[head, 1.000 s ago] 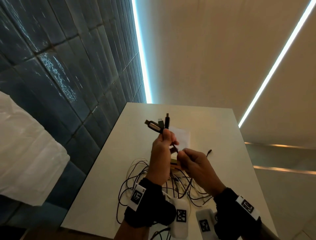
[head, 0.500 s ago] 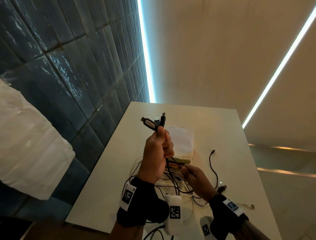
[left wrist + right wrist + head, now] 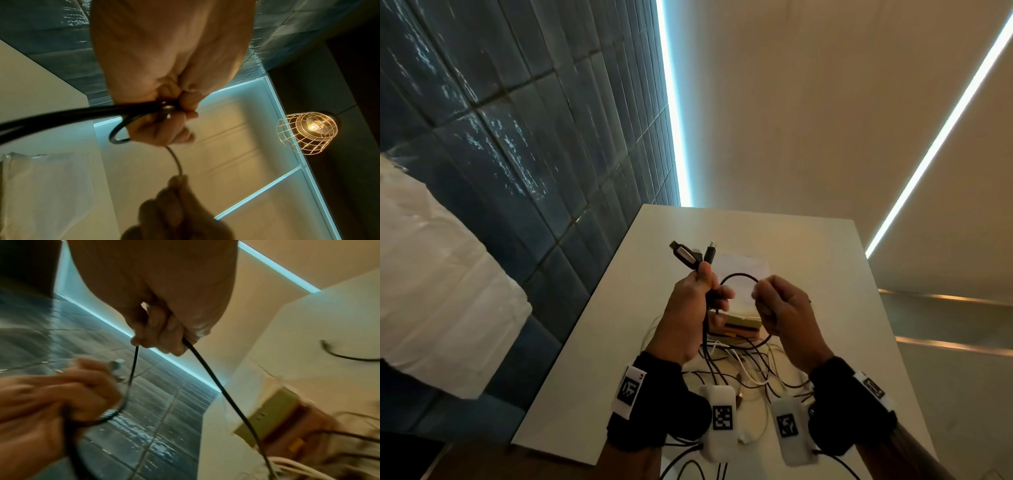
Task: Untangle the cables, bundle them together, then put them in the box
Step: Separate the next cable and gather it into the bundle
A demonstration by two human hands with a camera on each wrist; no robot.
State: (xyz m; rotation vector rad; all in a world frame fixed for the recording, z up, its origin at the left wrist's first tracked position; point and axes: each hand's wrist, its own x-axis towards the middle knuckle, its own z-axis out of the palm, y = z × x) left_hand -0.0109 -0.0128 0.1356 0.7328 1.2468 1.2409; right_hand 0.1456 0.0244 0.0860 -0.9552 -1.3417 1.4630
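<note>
Worktop (image 3: pixel 808 240), pale and long, carries the rest: a heap of black and white cables (image 3: pixel 739 363) near its close edge, with the box (image 3: pixel 736 325) just beyond the heap and partly hidden behind the hands. Above these, the left hand (image 3: pixel 688 315) is raised with its fingers curled tight round several cable ends, whose plugs (image 3: pixel 693 255) stick up and away past the thumb. The right hand (image 3: pixel 780 308) is level with it and just beside, fingers pinched on a thin black cable (image 3: pixel 205 363). That cable arches as a loop between the two hands, then drops from the right hand down into the heap. So the free length lies below and toward the person. By my reading, the right hand is the one to draw it up, toward the left hand's grip.
</note>
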